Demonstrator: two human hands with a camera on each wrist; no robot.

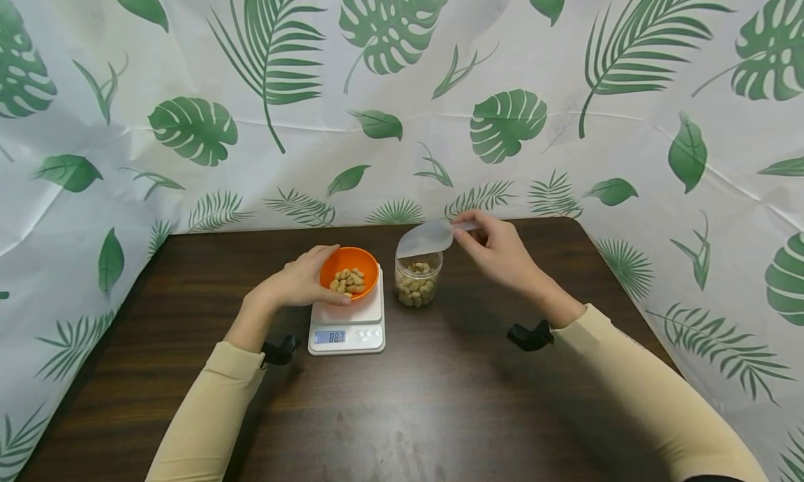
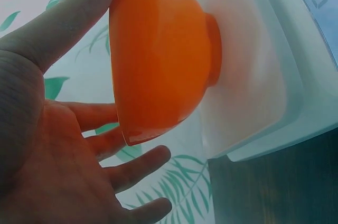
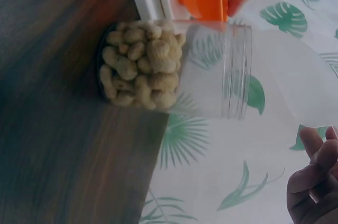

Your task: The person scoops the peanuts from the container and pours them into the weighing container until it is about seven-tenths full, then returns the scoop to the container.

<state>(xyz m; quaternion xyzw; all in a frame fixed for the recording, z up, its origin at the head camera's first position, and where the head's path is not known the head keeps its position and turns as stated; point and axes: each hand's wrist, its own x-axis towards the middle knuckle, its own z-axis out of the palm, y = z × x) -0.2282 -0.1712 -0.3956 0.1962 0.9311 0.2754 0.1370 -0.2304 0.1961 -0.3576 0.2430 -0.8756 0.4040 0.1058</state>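
My left hand (image 1: 295, 281) grips the orange bowl (image 2: 158, 60) by its rim, thumb on one side and fingertips on the other. Unshelled peanuts (image 1: 348, 281) lie in the bowl, whose foot appears to rest on a white kitchen scale (image 1: 370, 313). Digits show on the scale's display (image 1: 329, 337). Right of the scale stands a clear jar (image 3: 214, 76), partly filled with peanuts (image 3: 140, 65). Over its open mouth, tilted, is a translucent white scoop (image 1: 426, 239); my right hand (image 1: 495, 250) pinches its handle. Nothing is visible inside the scoop.
Everything stands on a dark brown wooden table (image 1: 402, 412). Behind the table's back edge hangs a white sheet (image 1: 433, 133) with green leaf prints. Black wrist straps (image 1: 530, 336) show below both hands.
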